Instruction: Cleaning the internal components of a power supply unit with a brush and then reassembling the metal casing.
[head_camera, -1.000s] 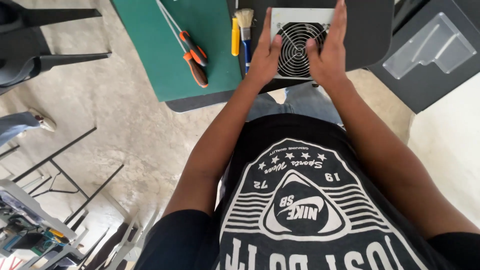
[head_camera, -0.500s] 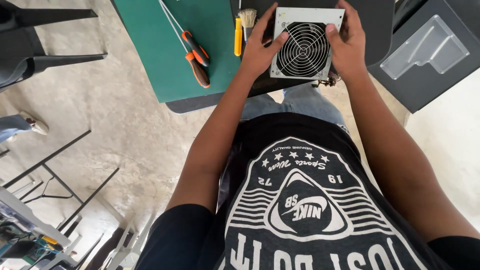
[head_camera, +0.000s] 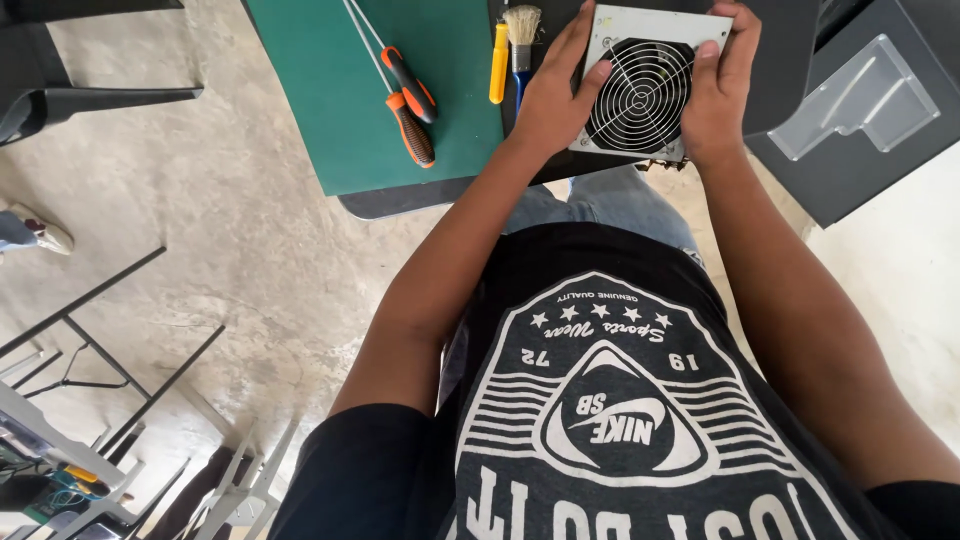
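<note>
**Holding a fan box over the desk edge**

Looking down from my head camera, I see both of my hands clamped on a grey metal fan box (head_camera: 648, 85), a square case with a round wire grille over black fan blades. My left hand (head_camera: 552, 95) grips its left side, with the thumb lying on the grille's rim and the fingers wrapped around the far edge. My right hand (head_camera: 718, 85) grips the right side in the same way, thumb on the face near the top corner. The box sits tilted toward me, held above the near edge of the dark desk (head_camera: 400, 200), just over my lap.

A green mat (head_camera: 320, 90) covers the left part of the desk and reaches its near edge. Two orange-and-black screwdrivers (head_camera: 410, 105) lie on the mat side by side, touching, handles toward me. Just beside them, at the mat's right edge, lie a yellow-handled tool (head_camera: 498, 62) and a small brush (head_camera: 522, 30) with pale bristles, close to my left hand.

Off the right side of the desk, a clear plastic tray (head_camera: 868, 100) rests on a dark grey panel (head_camera: 850, 185).
</note>
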